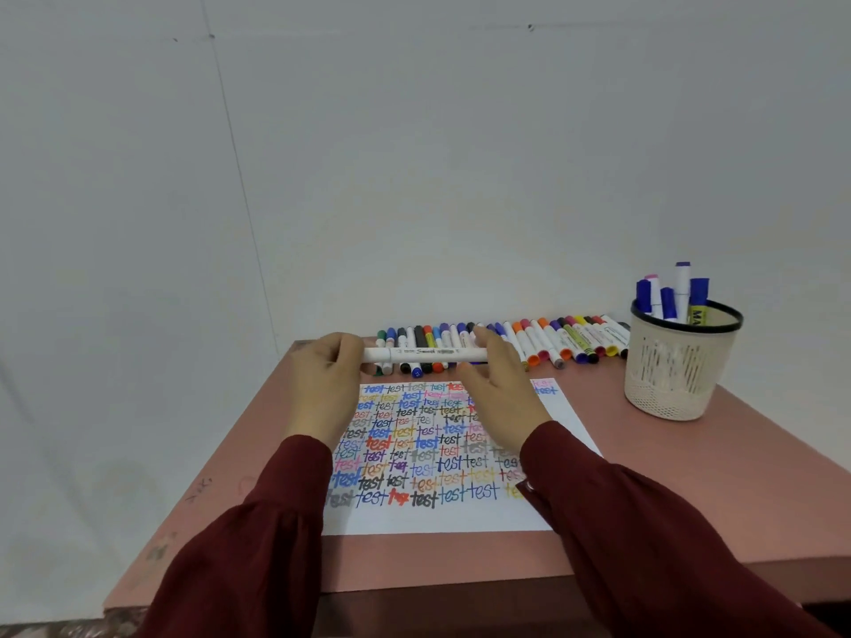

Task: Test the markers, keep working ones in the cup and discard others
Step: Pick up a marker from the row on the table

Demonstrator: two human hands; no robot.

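Both hands hold one white marker level above the paper's far edge: left hand curled round its left end, right hand pinching its right end. Loose markers line the table's far edge; the cup stands at its far right corner.

A plain white wall fills the background, evenly and softly lit; a thin dark vertical seam runs down it at the left; a pinkish-brown flat-topped desk stands against it; mottled floor shows beyond the desk's near left corner.
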